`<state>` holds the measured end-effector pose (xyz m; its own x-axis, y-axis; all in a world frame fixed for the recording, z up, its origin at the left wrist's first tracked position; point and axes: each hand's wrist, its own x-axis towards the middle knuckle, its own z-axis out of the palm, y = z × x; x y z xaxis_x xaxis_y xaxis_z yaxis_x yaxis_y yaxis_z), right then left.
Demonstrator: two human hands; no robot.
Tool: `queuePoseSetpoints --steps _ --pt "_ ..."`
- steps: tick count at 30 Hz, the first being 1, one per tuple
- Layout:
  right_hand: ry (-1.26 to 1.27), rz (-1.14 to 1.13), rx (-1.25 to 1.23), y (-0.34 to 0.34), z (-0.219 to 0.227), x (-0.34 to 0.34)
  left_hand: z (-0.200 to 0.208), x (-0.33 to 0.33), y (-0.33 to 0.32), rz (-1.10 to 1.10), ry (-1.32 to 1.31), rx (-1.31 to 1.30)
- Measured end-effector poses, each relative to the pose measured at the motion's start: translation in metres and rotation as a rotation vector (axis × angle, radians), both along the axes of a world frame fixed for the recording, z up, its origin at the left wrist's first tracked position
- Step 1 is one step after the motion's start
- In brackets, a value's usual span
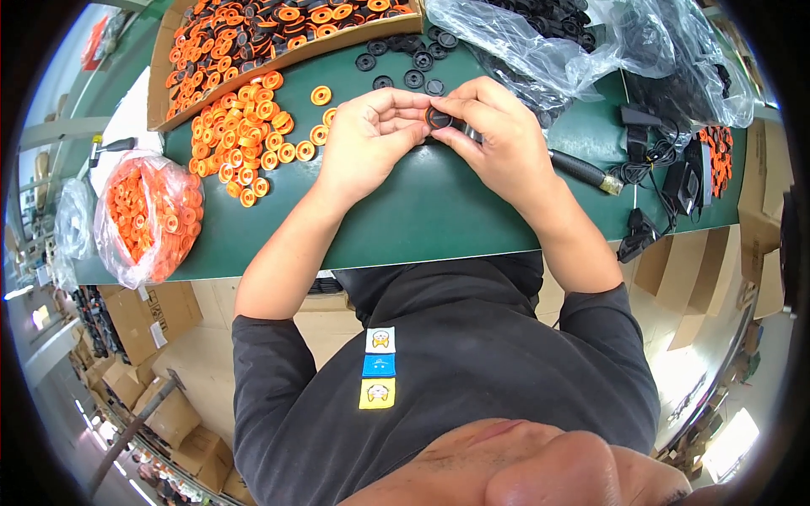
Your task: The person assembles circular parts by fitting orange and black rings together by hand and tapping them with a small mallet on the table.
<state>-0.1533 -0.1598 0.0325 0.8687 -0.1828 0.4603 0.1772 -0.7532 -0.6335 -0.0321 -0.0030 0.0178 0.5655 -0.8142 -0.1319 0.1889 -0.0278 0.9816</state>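
Near the far middle of the table, a small black round plastic piece [438,118] is pinched between the fingertips of both my hands. My left hand [364,139] closes on its left side, fingers bent. My right hand [499,139] grips it from the right, thumb below and fingers above. Beyond my right hand a black-handled tool [584,171] lies slanting on the table; my hand hides part of it. Several loose black discs [414,78] lie just past my fingertips. Orange round rings [245,139] are heaped left of my left hand, a few lying singly beside it.
A cardboard tray [295,52] of orange and black pieces fills the far left. A clear bag [150,218] of orange parts sits at the left edge. Plastic bags [582,59] with black parts lie far right. Cables and a black adapter [682,187] lie on the green table [405,215].
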Motion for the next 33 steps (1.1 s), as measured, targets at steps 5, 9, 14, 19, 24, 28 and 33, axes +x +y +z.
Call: queuePoseSetpoints --steps 5,9,14,19,24,28,33 --pt "-0.029 0.001 -0.001 -0.002 -0.003 0.0 -0.004 0.0 0.001 0.02 0.005 -0.007" --pt "-0.021 0.004 -0.014 -0.002 -0.001 0.0 0.001 -0.002 -0.001 0.025 -0.035 -0.004" --pt "-0.032 0.017 -0.004 -0.003 -0.001 0.0 0.0 -0.001 -0.001 0.016 -0.004 -0.023" --pt "-0.033 0.018 -0.001 -0.004 -0.002 0.001 0.001 -0.001 -0.001 0.017 0.019 -0.074" --pt "-0.06 0.016 0.006 0.0 -0.002 0.002 0.003 -0.004 -0.003 0.021 0.048 -0.123" --pt "-0.067 0.037 0.02 0.001 -0.007 0.004 -0.004 -0.004 -0.001 0.066 0.042 -0.119" --pt "0.091 0.071 0.653 -0.004 -0.004 0.005 0.001 -0.01 -0.003 0.117 -0.038 -0.16"
